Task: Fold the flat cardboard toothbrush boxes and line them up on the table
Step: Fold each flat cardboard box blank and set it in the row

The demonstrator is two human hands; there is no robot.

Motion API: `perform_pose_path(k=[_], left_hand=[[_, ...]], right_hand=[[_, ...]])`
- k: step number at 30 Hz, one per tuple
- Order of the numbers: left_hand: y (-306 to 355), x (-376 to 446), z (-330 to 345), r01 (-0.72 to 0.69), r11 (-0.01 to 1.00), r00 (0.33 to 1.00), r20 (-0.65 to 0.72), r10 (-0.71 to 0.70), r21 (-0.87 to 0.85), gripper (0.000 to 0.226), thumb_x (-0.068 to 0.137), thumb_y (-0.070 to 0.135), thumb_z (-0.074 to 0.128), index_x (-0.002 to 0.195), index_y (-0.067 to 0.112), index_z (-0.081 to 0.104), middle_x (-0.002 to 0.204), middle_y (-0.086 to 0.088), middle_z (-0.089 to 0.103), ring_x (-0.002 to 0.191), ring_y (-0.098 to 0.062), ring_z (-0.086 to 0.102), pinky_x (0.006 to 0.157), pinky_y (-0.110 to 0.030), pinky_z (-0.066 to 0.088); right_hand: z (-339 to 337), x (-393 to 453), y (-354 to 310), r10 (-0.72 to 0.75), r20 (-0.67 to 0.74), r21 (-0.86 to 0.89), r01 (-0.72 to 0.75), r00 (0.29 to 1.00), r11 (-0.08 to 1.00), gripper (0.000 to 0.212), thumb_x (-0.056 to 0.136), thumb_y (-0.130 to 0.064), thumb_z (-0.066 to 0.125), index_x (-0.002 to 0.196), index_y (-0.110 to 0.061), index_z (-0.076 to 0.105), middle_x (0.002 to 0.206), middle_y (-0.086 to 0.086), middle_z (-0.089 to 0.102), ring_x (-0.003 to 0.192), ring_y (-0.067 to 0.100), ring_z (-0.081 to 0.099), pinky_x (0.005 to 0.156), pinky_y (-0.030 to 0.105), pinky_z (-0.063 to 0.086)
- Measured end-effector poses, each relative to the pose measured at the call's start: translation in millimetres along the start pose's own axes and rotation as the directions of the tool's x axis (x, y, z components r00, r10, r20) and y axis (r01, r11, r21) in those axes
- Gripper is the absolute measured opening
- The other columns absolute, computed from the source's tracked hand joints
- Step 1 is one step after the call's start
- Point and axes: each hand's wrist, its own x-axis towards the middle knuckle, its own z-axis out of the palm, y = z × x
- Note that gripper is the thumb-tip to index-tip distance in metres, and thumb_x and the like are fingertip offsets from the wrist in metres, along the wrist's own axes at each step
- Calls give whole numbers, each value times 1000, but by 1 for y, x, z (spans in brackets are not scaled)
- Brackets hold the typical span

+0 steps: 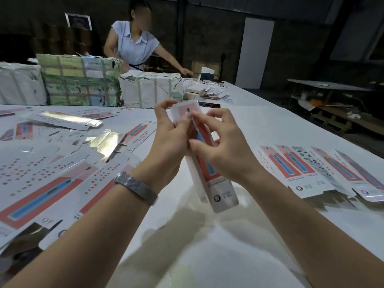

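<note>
Cardboard toothbrush box (209,169) held above the table (239,235), both hands clamped on its upper half: left hand (168,140) curled round the left edge, right hand (224,148) pinching the front and right side. Folded boxes (324,171) lined up to the right, flat blanks (49,169) piled left. Wrapped bundles (81,80) behind; another person (135,44) at far end.

I read "QF" on the nearest flat box blank (47,220), bottom left, printed beside its red panel. Red characters run in rows across that blank's white part, too blurred for me to read. The held box (223,197) carries a round tooth logo near its lower end; the text beside it is illegible.
</note>
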Motion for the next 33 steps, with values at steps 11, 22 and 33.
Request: perform_pose_path(k=[11,22,33], left_hand=[[-9,12,-21,115,852,990,17,-143,511,32,95,24,57,116,45,48,126,2,55,106,-9,54,77,-30,40],[-8,11,-45,89,517,968,49,-246,851,18,87,21,55,93,38,58,104,11,63,92,-11,60,69,-28,44],[19,-44,-105,99,-455,917,-258,-304,885,51,87,50,52,134,33,41,128,-6,54,117,-34,46,96,-49,40]], right_hand=[[-37,8,71,530,23,-616,-406,848,676,53,85,-40,63,135,-26,54,127,2,46,117,26,50,95,37,43],[-60,-3,120,543,-168,-829,-416,823,374,30,92,-23,54,121,-23,60,121,8,53,113,32,43,89,42,34],[18,-8,13,33,166,-297,18,986,955,25,86,-20,71,63,-24,59,78,-15,52,66,7,53,71,28,38]])
